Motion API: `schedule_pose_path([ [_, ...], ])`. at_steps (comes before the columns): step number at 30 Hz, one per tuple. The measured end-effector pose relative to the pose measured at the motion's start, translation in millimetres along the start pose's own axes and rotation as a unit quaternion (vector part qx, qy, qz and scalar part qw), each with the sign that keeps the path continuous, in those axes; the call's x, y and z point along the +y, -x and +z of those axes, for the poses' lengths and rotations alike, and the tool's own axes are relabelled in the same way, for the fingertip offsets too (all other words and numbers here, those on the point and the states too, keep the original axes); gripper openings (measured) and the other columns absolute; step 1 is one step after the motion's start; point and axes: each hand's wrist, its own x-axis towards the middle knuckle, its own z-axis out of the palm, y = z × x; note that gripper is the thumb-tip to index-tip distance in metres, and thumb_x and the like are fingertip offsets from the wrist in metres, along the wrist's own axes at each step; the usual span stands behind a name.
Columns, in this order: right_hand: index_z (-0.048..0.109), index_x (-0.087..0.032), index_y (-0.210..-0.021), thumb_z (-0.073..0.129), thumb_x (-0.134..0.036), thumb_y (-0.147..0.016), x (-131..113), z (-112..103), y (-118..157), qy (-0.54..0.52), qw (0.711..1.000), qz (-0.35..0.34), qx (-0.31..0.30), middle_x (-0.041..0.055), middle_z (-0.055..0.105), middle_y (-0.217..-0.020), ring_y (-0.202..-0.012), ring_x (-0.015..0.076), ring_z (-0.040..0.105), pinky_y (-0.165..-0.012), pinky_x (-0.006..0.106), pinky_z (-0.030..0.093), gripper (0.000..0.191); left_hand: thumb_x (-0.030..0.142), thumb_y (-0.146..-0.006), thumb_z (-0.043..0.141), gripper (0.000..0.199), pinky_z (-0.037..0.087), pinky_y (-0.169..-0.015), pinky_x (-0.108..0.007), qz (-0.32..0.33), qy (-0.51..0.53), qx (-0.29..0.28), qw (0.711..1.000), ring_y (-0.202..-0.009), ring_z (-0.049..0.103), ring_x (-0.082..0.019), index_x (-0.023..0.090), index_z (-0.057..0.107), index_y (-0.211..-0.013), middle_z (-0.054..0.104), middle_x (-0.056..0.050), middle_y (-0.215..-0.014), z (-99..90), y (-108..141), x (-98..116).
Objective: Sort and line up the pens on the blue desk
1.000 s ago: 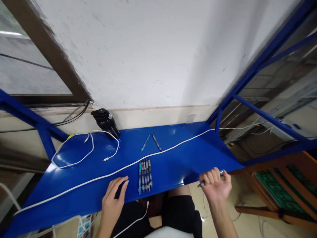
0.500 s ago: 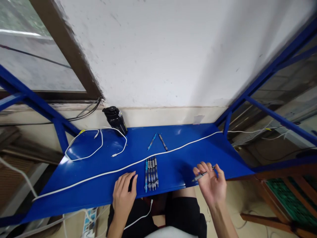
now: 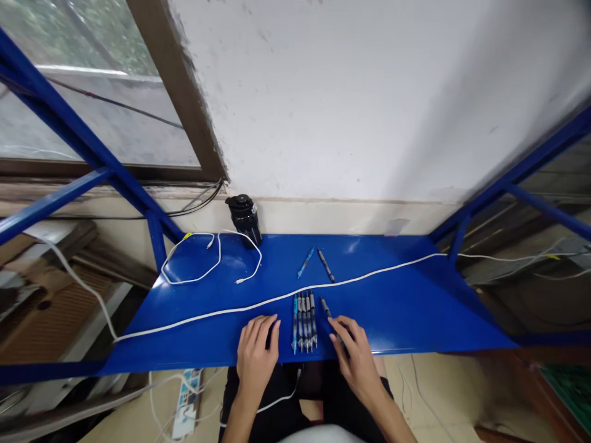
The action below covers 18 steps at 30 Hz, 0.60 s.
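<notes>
My right hand [image 3: 351,352] pinches a grey and black pen [image 3: 325,307] at the table's front edge, just right of a row of pens. That row [image 3: 304,321] holds several pens side by side, a light blue one [image 3: 295,323] at its left end and grey ones beside it. To the left of the row, my left hand [image 3: 257,346] rests on the blue table with its thumb apart from the fingers and nothing in it. Behind the white cable lie a light blue pen [image 3: 305,263] and a grey and black pen [image 3: 325,266], slanted apart from each other.
A long white cable [image 3: 203,316] crosses the blue table [image 3: 401,307] from side to side. Another white cable [image 3: 190,282] loops at the back left, beside a black bottle [image 3: 244,220]. Blue metal bars [image 3: 157,237] frame both ends. Below left is a power strip [image 3: 185,406].
My right hand has moved left with the pen, turned palm down, and brought it beside the row. The left hand keeps its place by the row. The camera view has shifted left.
</notes>
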Motion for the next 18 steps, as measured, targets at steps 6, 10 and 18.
schedule_pose_path([
  [6, 0.047, -0.041, -0.163, 0.061, -0.029, -0.107, -0.8, 23.8, 3.5, 0.111, 0.992, -0.049, -0.044, 0.0109, 0.066, -0.144, -0.132, 0.0362, 0.061, -0.104, 0.058, 0.054, 0.059, 0.015, -0.102, 0.069, 0.019, 0.053, -0.093, -0.040, -0.010, 0.011, -0.005, 1.000, -0.102, 0.074, -0.026, 0.021, 0.073, -0.119, 0.079, -0.009, -0.108, 0.0, -0.7, 1.1],
  [10, 0.047, -0.041, -0.163, 0.058, -0.031, -0.108, -5.6, 25.0, -4.7, 0.113, 0.991, -0.047, -0.061, 0.0108, 0.066, -0.143, -0.131, 0.0361, 0.061, -0.103, 0.058, 0.055, 0.057, 0.026, -0.101, 0.073, 0.031, 0.053, -0.098, -0.043, 0.019, 0.016, -0.057, 0.998, -0.110, 0.073, -0.028, 0.022, 0.071, -0.131, 0.079, -0.011, -0.117, -7.8, -1.7, 2.9],
  [18, 0.060, -0.036, -0.149, 0.056, -0.036, -0.109, 3.1, 15.0, -31.2, 0.082, 0.994, -0.042, -0.067, 0.0114, 0.067, -0.137, -0.128, 0.0336, 0.063, -0.105, 0.055, 0.052, 0.040, 0.059, -0.090, 0.080, 0.077, 0.053, -0.111, -0.051, 0.087, 0.030, -0.214, 0.973, -0.136, 0.063, -0.035, 0.026, 0.058, -0.156, 0.067, -0.014, -0.150, -27.4, -10.5, 5.5],
])
